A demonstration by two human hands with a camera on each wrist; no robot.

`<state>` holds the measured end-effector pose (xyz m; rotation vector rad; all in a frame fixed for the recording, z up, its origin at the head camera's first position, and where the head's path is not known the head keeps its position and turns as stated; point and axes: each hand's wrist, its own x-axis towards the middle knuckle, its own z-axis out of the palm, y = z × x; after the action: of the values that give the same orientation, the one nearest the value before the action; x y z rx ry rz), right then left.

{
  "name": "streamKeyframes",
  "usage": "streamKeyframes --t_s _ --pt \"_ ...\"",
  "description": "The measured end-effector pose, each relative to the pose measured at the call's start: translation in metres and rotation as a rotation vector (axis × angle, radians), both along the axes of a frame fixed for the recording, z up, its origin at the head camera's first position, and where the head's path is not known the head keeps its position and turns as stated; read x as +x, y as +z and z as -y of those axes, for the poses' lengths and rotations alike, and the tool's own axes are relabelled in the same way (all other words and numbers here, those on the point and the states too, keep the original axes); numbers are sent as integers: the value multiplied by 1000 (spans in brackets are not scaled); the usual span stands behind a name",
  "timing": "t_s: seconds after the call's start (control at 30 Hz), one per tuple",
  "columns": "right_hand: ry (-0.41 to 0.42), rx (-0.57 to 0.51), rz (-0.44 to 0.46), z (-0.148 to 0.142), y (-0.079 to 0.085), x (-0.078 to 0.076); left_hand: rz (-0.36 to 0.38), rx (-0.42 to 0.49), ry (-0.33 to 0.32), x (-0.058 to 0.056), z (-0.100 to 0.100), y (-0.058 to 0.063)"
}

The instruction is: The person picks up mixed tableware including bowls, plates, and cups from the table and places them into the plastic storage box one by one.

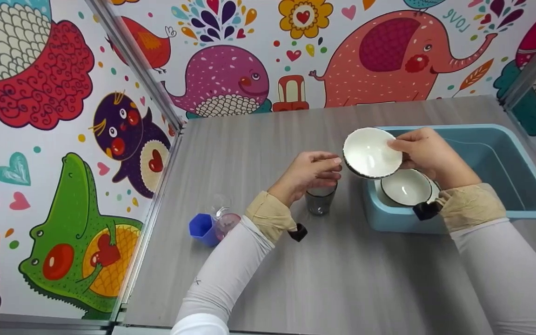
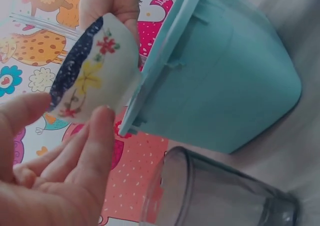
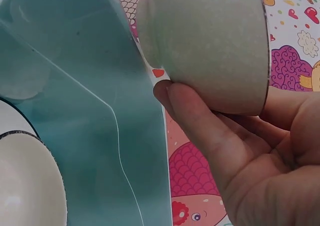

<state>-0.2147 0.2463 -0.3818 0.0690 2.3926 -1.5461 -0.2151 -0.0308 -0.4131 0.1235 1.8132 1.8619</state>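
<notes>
My right hand (image 1: pixel 428 149) pinches the rim and outer side of a white bowl (image 1: pixel 371 153), tilted above the left end of a light blue basin (image 1: pixel 496 174). In the left wrist view the bowl's outside (image 2: pixel 112 68) has painted flowers and a dark blue rim band. My left hand (image 1: pixel 312 174) reaches to the bowl's left edge, its thumb and fingers spread either side of the rim; firm contact cannot be made out. Below it a grey see-through glass (image 1: pixel 320 204) stands on the table. Another white bowl (image 1: pixel 405 188), dark-rimmed, sits in the basin.
A blue hexagonal cup (image 1: pixel 203 230), a pinkish glass (image 1: pixel 227 224) and a clear glass (image 1: pixel 220 203) are grouped on the left of the grey wood-grain table (image 1: pixel 249 144). Under the bowl in the basin a further white dish (image 3: pixel 14 117) shows. Cartoon-printed panels stand behind and at the sides.
</notes>
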Motion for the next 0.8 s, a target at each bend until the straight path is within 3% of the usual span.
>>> streamKeyframes --t_s 0.2,0.8 --pt "7 48 -15 -6 2 0 -43 -51 3 -1 6 -3" --pt "-13 144 3 -23 -1 -3 -61 -80 56 -3 23 -14"
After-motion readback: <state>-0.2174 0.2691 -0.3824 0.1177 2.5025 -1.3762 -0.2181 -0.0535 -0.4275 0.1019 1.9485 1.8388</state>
